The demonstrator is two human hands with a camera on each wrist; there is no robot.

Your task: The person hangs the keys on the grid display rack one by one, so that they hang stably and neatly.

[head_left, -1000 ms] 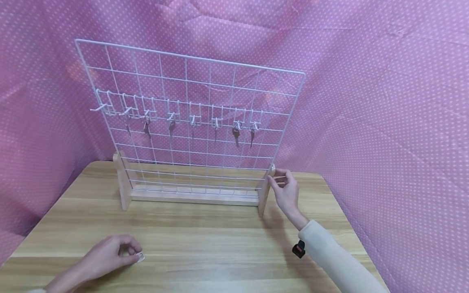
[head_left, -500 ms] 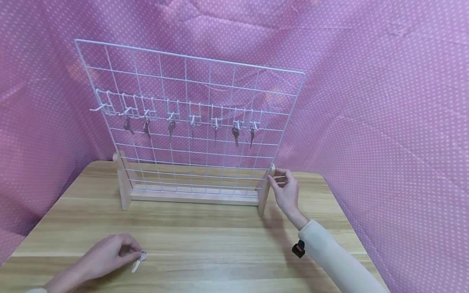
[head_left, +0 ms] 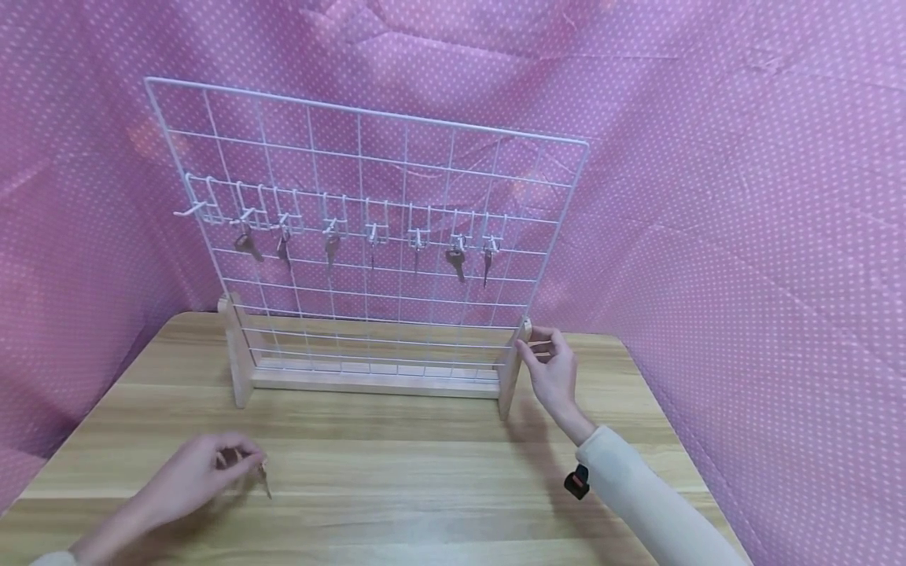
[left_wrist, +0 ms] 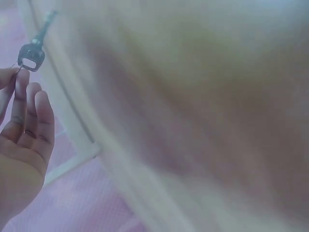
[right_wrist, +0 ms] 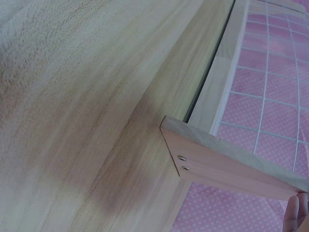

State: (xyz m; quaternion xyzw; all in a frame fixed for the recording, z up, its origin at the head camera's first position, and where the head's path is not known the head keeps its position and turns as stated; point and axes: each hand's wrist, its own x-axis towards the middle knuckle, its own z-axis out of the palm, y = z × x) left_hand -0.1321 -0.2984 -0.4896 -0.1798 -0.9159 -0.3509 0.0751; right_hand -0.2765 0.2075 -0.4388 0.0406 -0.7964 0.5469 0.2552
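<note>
My left hand (head_left: 194, 478) is held low over the front left of the table, pinching a key (head_left: 265, 478) that dangles from the fingertips. In the left wrist view a small ring at the key's (left_wrist: 33, 53) head is caught between thumb and forefinger, while the other fingers are extended. My right hand (head_left: 554, 373) grips the upper end of the right wooden support (head_left: 511, 377) of a white wire grid rack (head_left: 382, 306). Only some fingertips of that hand show at the corner of the right wrist view.
White hooks (head_left: 375, 233) line the grid in a row. Several keys (head_left: 456, 259) hang from them; the leftmost hook (head_left: 194, 209) carries none. A wooden bar (head_left: 375, 383) joins the supports on the wooden table (head_left: 396, 479). Pink dotted cloth (head_left: 708, 196) surrounds the table.
My left hand has risen slightly toward the rack, and the key has turned to hang down from its fingertips. A key on the second hook from the left has swung. My right hand stays put.
</note>
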